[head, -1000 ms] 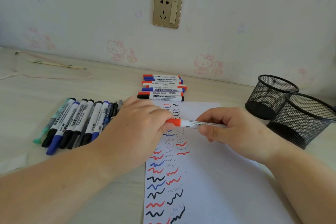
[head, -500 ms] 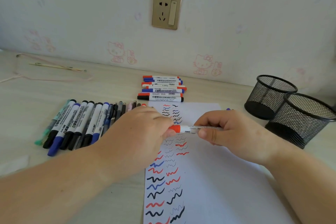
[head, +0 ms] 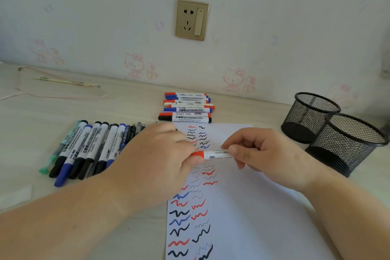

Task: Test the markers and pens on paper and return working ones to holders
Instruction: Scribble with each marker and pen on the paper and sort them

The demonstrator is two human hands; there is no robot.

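At about 9 o'clock on the counter (head: 31, 133), a row of markers and pens (head: 84, 150) lies side by side, caps toward you, slanting up to the right. Your left forearm comes in from 7 o'clock, and your left hand (head: 154, 162) sits knuckles up over the left edge of the paper (head: 242, 207), its grip pinching the red cap end of the red marker (head: 211, 154) between thumb and fingertips. That marker lies level, left to right, held just above the paper's rows of red, blue and black squiggles. At 12 o'clock, beyond the paper's far edge, a stack of whiteboard markers (head: 186, 107) lies crosswise, near the wall beneath the wall socket (head: 192, 19). Your right hand (head: 268, 156) reaches in from 4 o'clock, back of the hand up, fingers curled over the white barrel with the thumb beneath it, its grip closed on the marker. At 3 o'clock, two black mesh holders (head: 335, 133) stand upright, touching each other, just beside the paper.
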